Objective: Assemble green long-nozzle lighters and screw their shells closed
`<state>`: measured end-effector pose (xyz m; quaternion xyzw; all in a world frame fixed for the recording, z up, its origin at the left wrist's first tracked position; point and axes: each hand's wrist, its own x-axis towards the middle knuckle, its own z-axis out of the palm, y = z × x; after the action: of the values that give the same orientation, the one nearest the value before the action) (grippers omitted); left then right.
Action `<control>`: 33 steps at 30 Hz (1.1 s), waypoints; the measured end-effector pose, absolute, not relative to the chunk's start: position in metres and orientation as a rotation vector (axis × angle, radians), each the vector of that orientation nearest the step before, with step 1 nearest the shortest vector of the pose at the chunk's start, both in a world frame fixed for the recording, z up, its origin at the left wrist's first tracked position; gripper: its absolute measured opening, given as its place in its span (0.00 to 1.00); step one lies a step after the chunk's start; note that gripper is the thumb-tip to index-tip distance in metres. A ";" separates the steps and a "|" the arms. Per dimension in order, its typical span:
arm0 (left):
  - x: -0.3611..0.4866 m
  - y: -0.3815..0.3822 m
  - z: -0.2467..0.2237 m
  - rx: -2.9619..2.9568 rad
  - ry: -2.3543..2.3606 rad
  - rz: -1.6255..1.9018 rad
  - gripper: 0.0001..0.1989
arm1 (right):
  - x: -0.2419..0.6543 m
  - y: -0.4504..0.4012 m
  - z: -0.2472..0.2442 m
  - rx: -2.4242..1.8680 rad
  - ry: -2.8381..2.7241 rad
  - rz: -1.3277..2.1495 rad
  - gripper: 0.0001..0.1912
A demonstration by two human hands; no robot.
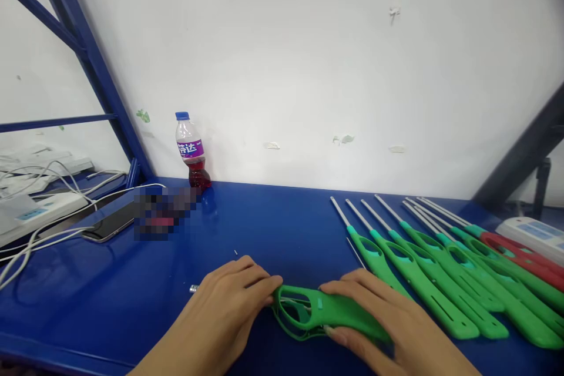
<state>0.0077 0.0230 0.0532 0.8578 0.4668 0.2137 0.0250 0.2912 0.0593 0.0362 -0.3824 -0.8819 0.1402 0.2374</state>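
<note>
Low in the head view, a green lighter casing (328, 308) lies between my two hands near the table's front edge. Its halves look parted around the trigger loop, and thin metal parts show inside. My left hand (240, 305) grips the casing's front end, thumb and fingers pressed together; a metal tip (193, 289) sticks out beyond this hand. My right hand (374, 317) holds the handle end, thumb below and fingers on top. Just to the right, several green lighters (423, 282) with long metal rods lie side by side, rods pointing toward the wall.
Red lighters (520, 252) and a white power strip (535, 235) lie at the right. On the blue table (259, 217) stand a bottle (190, 150) of dark red drink and, further left, a phone (112, 220) among white cables. A thin rod (356, 252) lies beside the green lighters.
</note>
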 end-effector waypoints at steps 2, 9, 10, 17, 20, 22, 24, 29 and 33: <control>0.009 0.025 0.054 2.601 1.462 0.624 0.15 | 0.290 0.061 0.032 -1.030 -2.406 0.300 0.18; 0.005 0.026 0.044 2.468 1.495 0.469 0.13 | 0.290 0.060 0.023 -1.001 -2.516 0.218 0.19; 0.003 0.026 0.042 2.459 1.478 0.471 0.14 | 0.290 0.060 0.023 -1.010 -2.539 0.241 0.20; -0.007 0.023 0.036 2.447 1.409 0.465 0.17 | 0.289 0.058 0.023 -1.022 -2.539 0.245 0.17; -0.002 0.022 0.041 2.444 1.444 0.465 0.17 | 0.287 0.057 0.023 -1.004 -2.528 0.199 0.17; 0.002 0.021 0.046 2.446 1.459 0.461 0.17 | 0.287 0.056 0.022 -1.003 -2.524 0.195 0.17; 0.005 0.021 0.050 2.452 1.466 0.444 0.17 | 0.286 0.055 0.021 -1.008 -2.520 0.209 0.17; 0.005 0.022 0.051 2.453 1.477 0.440 0.17 | 0.284 0.056 0.020 -1.024 -2.512 0.241 0.17; 0.000 0.026 0.042 2.456 1.481 0.482 0.19 | 0.282 0.057 0.019 -1.043 -2.500 0.261 0.16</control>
<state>0.0001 0.0257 0.0421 0.8388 0.5057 0.1645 0.1165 0.2823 0.0567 0.0194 -0.3749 -0.8984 0.0937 0.2086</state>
